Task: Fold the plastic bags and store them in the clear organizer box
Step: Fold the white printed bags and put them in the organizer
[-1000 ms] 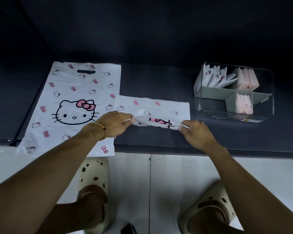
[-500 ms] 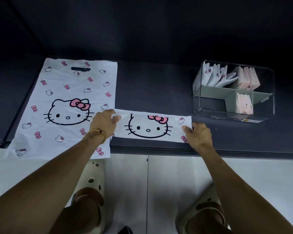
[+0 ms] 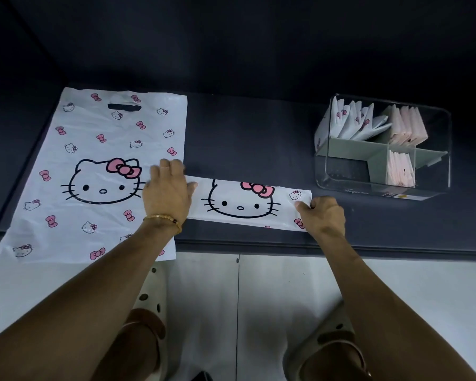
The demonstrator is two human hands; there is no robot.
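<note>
Flatly, both hands [image 3: 167, 194] [image 3: 322, 215] pressing cat-print bag [image 3: 242, 204]

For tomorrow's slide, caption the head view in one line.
Both hands, left hand and right hand, flatten a folded bag strip beside the clear organizer box.

A dark, matte surface [image 3: 245, 138] runs across the dim scene and meets an equally dark wall [image 3: 231, 37] behind, while below its front edge lies a pale tiled floor [image 3: 259, 298] with one thin grout line.
</note>
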